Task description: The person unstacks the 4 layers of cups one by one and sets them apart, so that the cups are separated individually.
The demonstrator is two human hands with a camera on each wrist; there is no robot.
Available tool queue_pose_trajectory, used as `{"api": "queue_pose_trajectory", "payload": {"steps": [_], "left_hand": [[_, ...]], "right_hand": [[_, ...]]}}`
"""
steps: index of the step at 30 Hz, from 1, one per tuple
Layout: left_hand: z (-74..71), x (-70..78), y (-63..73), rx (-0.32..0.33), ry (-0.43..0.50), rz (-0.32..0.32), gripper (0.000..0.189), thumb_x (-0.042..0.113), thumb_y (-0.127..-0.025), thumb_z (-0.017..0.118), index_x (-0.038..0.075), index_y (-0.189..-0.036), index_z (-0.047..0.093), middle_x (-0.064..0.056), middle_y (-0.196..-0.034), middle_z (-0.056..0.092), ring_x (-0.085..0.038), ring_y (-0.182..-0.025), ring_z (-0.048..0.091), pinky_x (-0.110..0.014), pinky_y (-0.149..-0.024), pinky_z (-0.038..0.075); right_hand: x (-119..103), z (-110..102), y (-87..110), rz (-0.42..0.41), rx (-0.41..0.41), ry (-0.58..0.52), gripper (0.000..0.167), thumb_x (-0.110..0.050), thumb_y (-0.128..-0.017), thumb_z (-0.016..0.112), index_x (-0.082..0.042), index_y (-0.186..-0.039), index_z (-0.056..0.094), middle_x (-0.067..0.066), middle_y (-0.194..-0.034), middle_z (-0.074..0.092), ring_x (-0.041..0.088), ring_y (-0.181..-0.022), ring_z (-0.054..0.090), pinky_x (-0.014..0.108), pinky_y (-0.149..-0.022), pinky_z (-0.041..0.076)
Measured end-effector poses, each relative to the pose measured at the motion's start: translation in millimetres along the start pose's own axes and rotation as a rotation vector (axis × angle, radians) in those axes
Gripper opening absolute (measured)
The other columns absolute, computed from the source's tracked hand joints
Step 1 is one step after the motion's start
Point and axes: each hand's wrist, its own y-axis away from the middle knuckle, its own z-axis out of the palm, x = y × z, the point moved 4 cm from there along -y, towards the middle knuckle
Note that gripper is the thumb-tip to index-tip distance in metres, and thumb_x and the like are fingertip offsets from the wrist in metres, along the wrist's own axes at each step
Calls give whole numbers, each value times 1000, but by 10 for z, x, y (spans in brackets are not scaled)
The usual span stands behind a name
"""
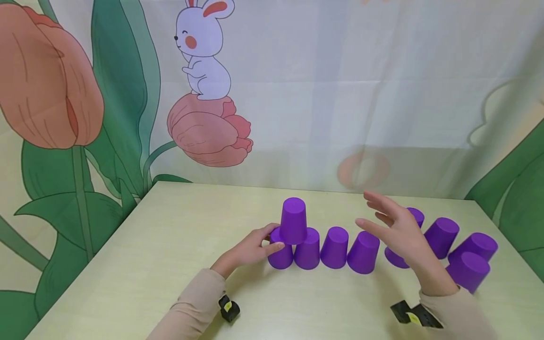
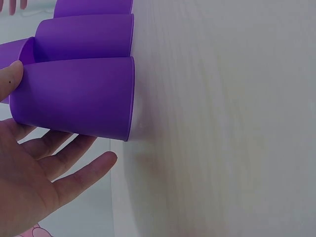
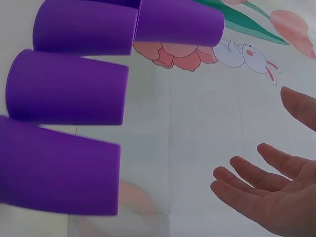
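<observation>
Several purple cups stand upside down in a row on the table. One more purple cup (image 1: 293, 219) sits across the two leftmost, bridging them. My left hand (image 1: 250, 248) holds the leftmost bottom cup (image 1: 280, 260), with the thumb in front and the fingers behind it. In the left wrist view the thumb (image 2: 10, 79) lies at that cup's narrow end, and the other fingers spread along its far side. Over the right end of the row, my right hand (image 1: 401, 231) hangs in the air with spread fingers, holding nothing. The nearest cup in the row (image 1: 363, 255) leans slightly in view.
Further right, partly behind my right hand and forearm, stand more inverted purple cups (image 1: 442, 238), some overlapping in view. A printed curtain (image 1: 280, 118) with a rabbit and tulips hangs at the table's back edge. The pale tabletop (image 1: 148, 245) stretches left of the cups.
</observation>
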Motion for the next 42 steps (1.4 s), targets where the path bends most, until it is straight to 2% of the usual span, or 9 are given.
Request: {"api": "queue_pose_trajectory", "payload": {"steps": [10, 17, 24, 36, 42], "left_hand": [[3, -12, -3, 1, 5, 5, 46, 30, -93, 52, 8, -132, 42, -5, -115, 57, -20, -104, 53, -41, -85, 43], [-2, -4, 2, 7, 9, 12, 45, 29, -92, 52, 9, -132, 42, -4, -115, 57, -20, -103, 53, -41, -85, 44], [-3, -5, 16, 2, 2, 17, 45, 28, -92, 52, 8, -131, 42, -2, -109, 58, -18, -99, 53, -39, -84, 43], [4, -5, -2, 6, 20, 17, 45, 28, -93, 52, 9, -133, 42, -3, -113, 57, -19, -101, 53, -42, -85, 42], [2, 13, 2, 4, 19, 24, 44, 27, -92, 53, 10, -132, 42, -3, -113, 58, -18, -101, 53, -39, -85, 43]], "right_hand": [[-79, 245, -145, -53, -32, -112, 64, -23, -84, 66, -7, -139, 36, 14, -135, 44, 28, -123, 41, 41, -98, 34], [-89, 424, -272, -119, -44, -189, 63, -18, -83, 68, -7, -137, 38, 12, -130, 49, 25, -118, 46, 38, -94, 39], [-85, 611, -356, -121, -76, -205, 63, -18, -81, 69, -7, -136, 40, 13, -130, 49, 26, -117, 47, 41, -94, 39], [-133, 771, -488, -116, -101, -210, 63, -23, -81, 70, -10, -136, 42, 12, -129, 50, 28, -116, 49, 42, -93, 40], [-155, 867, -522, -112, -130, -213, 63, -26, -79, 71, -9, -133, 45, 12, -128, 51, 29, -114, 49, 43, -93, 40]]}}
